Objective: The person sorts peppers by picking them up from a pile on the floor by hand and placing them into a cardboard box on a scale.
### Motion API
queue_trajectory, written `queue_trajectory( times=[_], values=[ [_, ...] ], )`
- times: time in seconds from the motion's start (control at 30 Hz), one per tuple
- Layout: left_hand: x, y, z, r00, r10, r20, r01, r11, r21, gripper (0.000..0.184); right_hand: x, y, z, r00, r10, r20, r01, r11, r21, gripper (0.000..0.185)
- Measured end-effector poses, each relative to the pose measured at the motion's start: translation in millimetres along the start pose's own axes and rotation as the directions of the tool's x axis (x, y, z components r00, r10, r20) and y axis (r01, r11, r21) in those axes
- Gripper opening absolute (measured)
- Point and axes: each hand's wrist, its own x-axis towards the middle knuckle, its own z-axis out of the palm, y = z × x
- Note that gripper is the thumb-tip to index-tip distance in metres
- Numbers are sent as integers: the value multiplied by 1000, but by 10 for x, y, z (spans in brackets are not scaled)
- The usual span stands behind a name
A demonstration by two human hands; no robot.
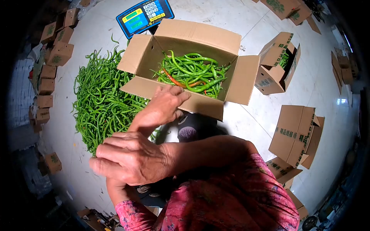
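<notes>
An open cardboard box (241,82) stands in front of me with green chili peppers (192,69) inside, a red-orange one among them. My left hand (165,104) is at the box's near flap (202,104), fingers bent over it and thumb by its outer edge. Crossing above my left forearm, my right hand (129,158) is closed, its fingertips turned down out of sight. Whether it holds anything is hidden. Left of the box lies a large heap of long green chili peppers (102,102) on the floor.
A blue digital scale display (144,17) stands behind the box. Printed cartons (291,133) are on the right, one open carton (271,75) holding green peppers. Small boxes (48,73) line the left side. Pale tiles (246,123) cover the floor.
</notes>
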Motion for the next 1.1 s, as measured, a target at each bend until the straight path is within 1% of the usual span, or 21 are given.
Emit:
queue_trajectory(
  times=[0.1, 0.17, 0.23, 0.27, 0.37, 0.4, 0.5, 0.53, 0.6, 0.63, 0.67, 0.7, 0.73, 0.83, 0.87, 0.9, 0.97, 1.0, 1.07, 1.1],
  values=[
    [56, -14, 265, 990, 4, -139, 20, 985, 171, 50, -7, -47, 68, 1000, -9, 20, 10, 1000, -21, 27],
    [12, -8, 462, 972, 26, -233, 21, 980, 196, 50, -11, -69, 173, 1000, -12, 10, 13, 1000, -11, 25],
    [-39, 11, 565, 933, 44, -356, 30, 979, 202, 53, -2, -110, 240, 999, -5, 42, 5, 1000, 13, 23],
    [-84, -6, 590, 957, 21, -290, 29, 986, 167, 64, 4, -131, 278, 998, 0, 58, -1, 1000, 22, 22],
    [-159, -108, 682, 946, 11, -325, -58, 989, -136, 76, -2, -239, 506, 997, 38, 71, -39, 999, 16, 14],
    [-175, -153, 705, 954, 12, -298, -83, 970, -227, 82, -5, -269, 531, 995, 26, 98, -29, 999, 24, 14],
    [-164, -244, 784, 948, 70, -310, -197, 896, -398, 82, -51, -347, 585, 989, 3, 150, -12, 998, 56, 13],
    [-137, -226, 781, 941, 4, -340, -134, 923, -361, 78, -72, -357, 586, 986, -1, 167, -6, 999, 42, 17],
    [-14, -123, 771, 904, -130, -406, 7, 957, -290, 69, -104, -355, 604, 982, 12, 190, -18, 999, 29, 17],
    [80, -121, 839, 895, -127, -428, 91, 990, -104, 65, -106, -342, 609, 980, 16, 199, -20, 1000, 18, 17],
    [196, -135, 962, 886, -121, -448, 176, 981, 84, 62, -102, -332, 611, 975, 20, 221, -22, 1000, 9, 18],
    [279, -103, 991, 877, -112, -467, 258, 930, 262, 59, -97, -321, 614, 969, 26, 244, -26, 1000, -1, 18],
    [329, -71, 1023, 826, -79, -558, 269, 925, 268, 36, -90, -308, 612, 963, 32, 267, -30, 1000, -10, 18],
    [358, -122, 1032, 888, -95, -450, 193, 965, 179, 19, -82, -327, 593, 960, 28, 279, -33, 999, 12, 20],
    [302, -159, 1035, 833, 3, -553, 121, 975, 188, 11, -91, -334, 616, 959, 25, 281, -43, 997, 57, 22],
    [259, -170, 1023, 833, 37, -552, 95, 973, 209, 9, -98, -345, 592, 952, 31, 306, -52, 997, 61, 22],
    [164, -206, 1022, 863, 101, -495, 1, 980, 201, 9, -85, -351, 536, 935, 30, 354, -60, 995, 74, 23],
    [106, -221, 1024, 883, 112, -456, -36, 984, 173, 9, -87, -347, 533, 938, 22, 345, -64, 992, 110, 21],
    [35, -238, 1030, 914, 141, -379, -110, 989, 104, 11, -97, -372, 524, 953, 42, 301, -77, 992, 102, 20],
    [3, -258, 1028, 938, 125, -323, -128, 992, 11, 13, -94, -381, 511, 958, 55, 281, -86, 991, 98, 20]
  ],
)
